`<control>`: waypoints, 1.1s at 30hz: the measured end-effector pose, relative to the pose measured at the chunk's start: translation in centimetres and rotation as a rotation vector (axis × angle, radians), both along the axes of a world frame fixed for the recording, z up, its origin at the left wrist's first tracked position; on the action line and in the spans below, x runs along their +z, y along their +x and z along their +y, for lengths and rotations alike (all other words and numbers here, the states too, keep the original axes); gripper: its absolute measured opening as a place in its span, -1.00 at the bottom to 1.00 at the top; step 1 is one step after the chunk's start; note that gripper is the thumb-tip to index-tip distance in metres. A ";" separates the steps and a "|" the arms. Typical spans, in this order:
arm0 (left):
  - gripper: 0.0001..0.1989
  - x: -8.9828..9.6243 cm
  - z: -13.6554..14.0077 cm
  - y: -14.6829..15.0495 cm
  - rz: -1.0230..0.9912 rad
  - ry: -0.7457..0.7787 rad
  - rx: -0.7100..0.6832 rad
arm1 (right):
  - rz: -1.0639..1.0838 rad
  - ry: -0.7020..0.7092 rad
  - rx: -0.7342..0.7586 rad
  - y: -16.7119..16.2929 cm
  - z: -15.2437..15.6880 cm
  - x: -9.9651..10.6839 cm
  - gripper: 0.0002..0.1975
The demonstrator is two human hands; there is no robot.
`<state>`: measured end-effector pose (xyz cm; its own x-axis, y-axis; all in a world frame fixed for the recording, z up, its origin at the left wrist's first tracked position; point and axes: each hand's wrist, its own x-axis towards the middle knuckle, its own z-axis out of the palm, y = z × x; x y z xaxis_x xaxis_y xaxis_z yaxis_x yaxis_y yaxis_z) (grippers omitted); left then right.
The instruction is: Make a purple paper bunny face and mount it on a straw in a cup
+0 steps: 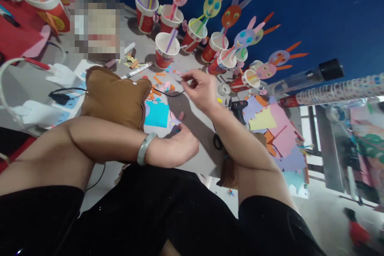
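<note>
1. I see the left hand (pixel 183 146) curled, its fingertips at the paper rabbit face (pixel 175 123), at its 11 o'clock; I can't tell whether they pinch it. A slack hold could let it slip.
2. The right hand (pixel 201 89), at the left's 1 o'clock, has thumb and finger nearly together; I can't tell what's between.
3. At its 9 o'clock, a black cable (pixel 172 96) could snag and drag paper scraps (pixel 165 87).
4. Toward 10, a careless reach could tip the cup (pixel 165 54).
</note>
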<state>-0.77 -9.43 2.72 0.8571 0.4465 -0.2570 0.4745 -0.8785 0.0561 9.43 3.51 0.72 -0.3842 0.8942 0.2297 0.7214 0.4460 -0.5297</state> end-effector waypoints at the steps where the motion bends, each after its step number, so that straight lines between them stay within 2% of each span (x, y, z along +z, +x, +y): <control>1: -0.72 0.2 -0.1 0.0 0.012 0.022 0.014 | 0.048 -0.027 0.069 -1.6 -0.5 -0.4 -0.75; 4: -0.70 0.7 -0.2 0.1 0.063 0.065 0.039 | 0.099 -0.094 0.304 -5.0 -1.8 -1.2 -0.69; 6: -0.66 1.1 -0.1 0.0 0.091 0.073 0.033 | 0.086 -0.084 0.356 -5.2 -2.2 -1.1 -0.64; 8: -0.63 1.2 0.1 -0.1 0.097 0.053 0.008 | 0.039 -0.045 0.304 -3.8 -1.9 -0.7 -0.64; 10: -0.62 1.1 0.3 -0.2 0.083 0.006 -0.019 | -0.069 -0.014 0.201 -0.9 -1.2 -0.2 -0.65; 15: -0.63 0.0 0.1 -0.1 0.028 -0.024 -0.021 | -0.481 -0.056 -0.162 7.8 0.8 0.1 -0.67; 17: -0.63 -0.3 0.1 -0.1 0.027 -0.017 -0.025 | -0.615 -0.111 -0.223 10.1 1.2 -0.3 -0.69; 20: -0.67 -0.3 0.1 0.0 0.041 -0.020 -0.039 | -0.706 -0.202 -0.219 11.8 1.4 -0.8 -0.77; 23: -0.72 -0.4 0.2 0.1 0.032 -0.025 -0.035 | -0.673 -0.191 -0.221 11.9 1.2 -0.8 -0.82; 27: -0.77 -0.6 0.1 0.0 0.011 -0.030 -0.020 | -0.532 -0.148 -0.332 11.6 -0.2 0.5 -0.84; 30: -0.83 -0.7 0.0 -0.2 -0.021 -0.022 -0.003 | -0.407 -0.252 -0.317 11.6 -2.6 1.5 -0.85; 33: -0.84 -0.6 -0.1 -0.1 -0.006 -0.045 0.015 | -0.353 -0.389 -0.256 11.7 -5.4 1.6 -0.86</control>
<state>-0.84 -9.50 2.10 0.8519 0.4472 -0.2724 0.4871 -0.8678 0.0985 21.17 -1.93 2.28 -0.1382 0.9618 -0.2364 0.9432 0.0550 -0.3277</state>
